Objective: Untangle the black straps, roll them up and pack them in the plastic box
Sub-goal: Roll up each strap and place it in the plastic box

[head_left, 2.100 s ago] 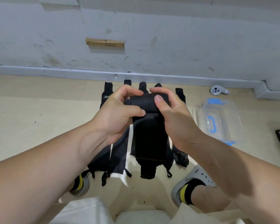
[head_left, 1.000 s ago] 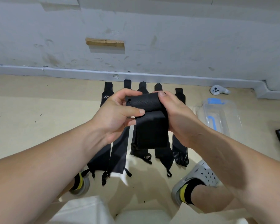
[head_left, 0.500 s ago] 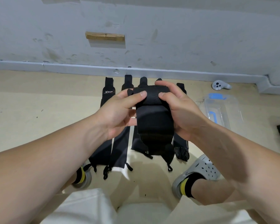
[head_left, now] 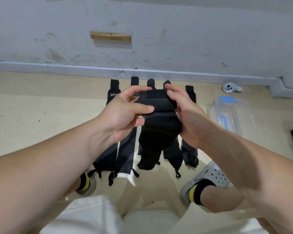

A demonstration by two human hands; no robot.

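Shortened over the past two seconds, the loose tail point(head_left: 148, 159) of the black strap being rolled hangs at centre frame. The roll point(head_left: 159, 107) above it has been thickened by further turns, and a fastening patch point(head_left: 156, 94) has been brought to its top edge. The roll is held in the air above the floor point(head_left: 41, 115), in front of the row of flat straps point(head_left: 125, 149) laid out below the skirting point(head_left: 91, 70).

The strap is judged light, soft and limp, with a slightly grippy woven face. Little force should be needed, but such a roll is likely to spring loose if released before the patch is pressed down. Hold is best taken at both ends of the roll, as is done here, with the tail drawn taut.

The left hand point(head_left: 123, 114) is pinched on the roll's left end, thumb laid across the front and forefinger curled over the top. The right hand point(head_left: 186, 115) is curled round the right end, fingertips pressed on the upper edge. Neither hand is spread.

The clear, blue-trimmed plastic box point(head_left: 243, 119) is seen on the floor at right of frame, well apart from the hands. Whether anything lies inside cannot be told.
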